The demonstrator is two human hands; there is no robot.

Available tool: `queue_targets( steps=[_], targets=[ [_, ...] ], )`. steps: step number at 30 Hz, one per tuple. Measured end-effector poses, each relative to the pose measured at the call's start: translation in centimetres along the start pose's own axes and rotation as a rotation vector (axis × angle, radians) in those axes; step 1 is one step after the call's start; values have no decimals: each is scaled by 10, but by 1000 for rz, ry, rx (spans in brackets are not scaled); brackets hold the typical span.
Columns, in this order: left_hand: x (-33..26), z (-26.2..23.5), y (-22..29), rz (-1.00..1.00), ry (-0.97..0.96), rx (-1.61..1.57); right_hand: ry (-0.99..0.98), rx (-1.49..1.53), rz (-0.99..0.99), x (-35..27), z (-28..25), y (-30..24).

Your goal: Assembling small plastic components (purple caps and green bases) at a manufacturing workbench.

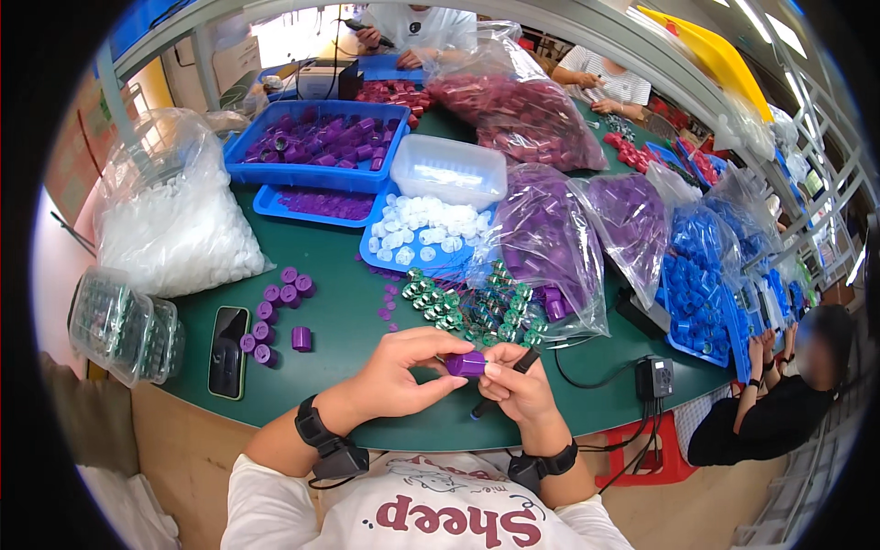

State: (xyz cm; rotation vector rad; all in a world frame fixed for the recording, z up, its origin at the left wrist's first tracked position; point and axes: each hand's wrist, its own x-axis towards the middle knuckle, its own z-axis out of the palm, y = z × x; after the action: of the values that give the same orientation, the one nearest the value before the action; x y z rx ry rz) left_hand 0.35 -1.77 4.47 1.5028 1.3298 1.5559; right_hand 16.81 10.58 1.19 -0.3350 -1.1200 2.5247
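Note:
In front of my chest, a small purple plastic housing (466,364) lies sideways between my two hands. My left hand (399,371) pinches its left end between thumb and fingers. The thumb of my right hand (521,383) presses against its right end. Also tucked in my right hand is a black pen-like tool (527,359), slanting down through the fingers; its exact kind is unclear. Just beyond my hands lies a heap of small green and silver parts with thin wires (477,302). Left of my hands, one purple cap (302,339) stands apart from a cluster of several others (266,312).
A phone (228,353) lies at the left by clear plastic boxes (128,325). Beyond are a blue tray of purple parts (316,170), a blue tray of translucent discs (376,247) and bags of purple parts (550,229). A black box with cables (654,378) sits right. Co-workers sit around the table.

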Motion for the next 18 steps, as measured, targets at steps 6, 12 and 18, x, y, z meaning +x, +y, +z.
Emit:
queue_targets(
  steps=[6, 12, 18],
  targets=[
    [1, 15, 8, 285, 120, 245, -112, 43, -23, -2, -3, -1],
    [3, 27, 13, 339, 169, 358, -54, 81, -43, -6, -9, 2],
    [0, 30, 8, 383, 143, 404, -133, 175, 1, -7, -18, 7]
  ],
)
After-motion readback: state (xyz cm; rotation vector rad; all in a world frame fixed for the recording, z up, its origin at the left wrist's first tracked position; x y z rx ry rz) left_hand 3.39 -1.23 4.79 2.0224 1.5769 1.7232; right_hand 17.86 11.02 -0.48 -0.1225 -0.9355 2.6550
